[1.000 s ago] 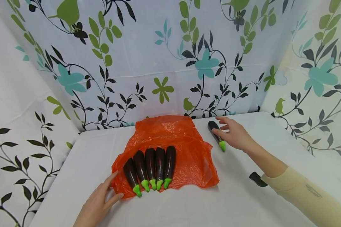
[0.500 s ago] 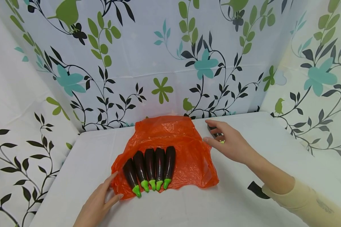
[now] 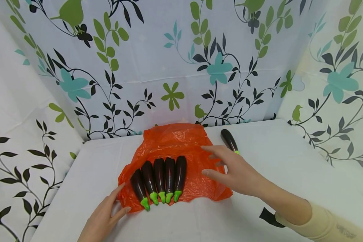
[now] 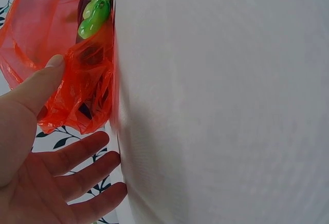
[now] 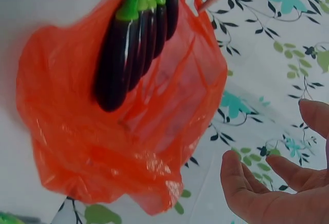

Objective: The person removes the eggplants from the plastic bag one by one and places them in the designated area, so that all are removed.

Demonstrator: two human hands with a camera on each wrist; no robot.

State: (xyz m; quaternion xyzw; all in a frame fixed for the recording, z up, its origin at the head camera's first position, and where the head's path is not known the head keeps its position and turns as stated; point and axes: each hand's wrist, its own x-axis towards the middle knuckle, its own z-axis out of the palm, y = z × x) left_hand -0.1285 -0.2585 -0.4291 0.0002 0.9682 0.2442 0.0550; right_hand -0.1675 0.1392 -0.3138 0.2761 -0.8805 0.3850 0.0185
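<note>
Several dark purple eggplants [image 3: 159, 176] with bright green stems lie side by side on a flattened orange-red plastic bag [image 3: 175, 137]. My left hand [image 3: 104, 211] rests at the bag's left edge; in the left wrist view its thumb [image 4: 49, 75] lies against the crumpled plastic and the other fingers are extended. My right hand [image 3: 234, 169] hovers over the bag's right side, holding nothing; in the right wrist view its fingers [image 5: 234, 183] are loosely bent. Behind it, a lone eggplant [image 3: 228, 138] lies on the table right of the bag, its stem end partly hidden.
A white-covered table [image 3: 181, 225] carries everything. Patterned cloth [image 3: 148, 67] with leaves and birds hangs behind it and along both sides, close to the table's far edge. A black strap-like piece [image 3: 270, 217] sticks out beside the right sleeve.
My right hand has moved from the lone eggplant leftward and toward me, over the bag's right side. That eggplant stays in place. The left hand and the row of eggplants have not moved.
</note>
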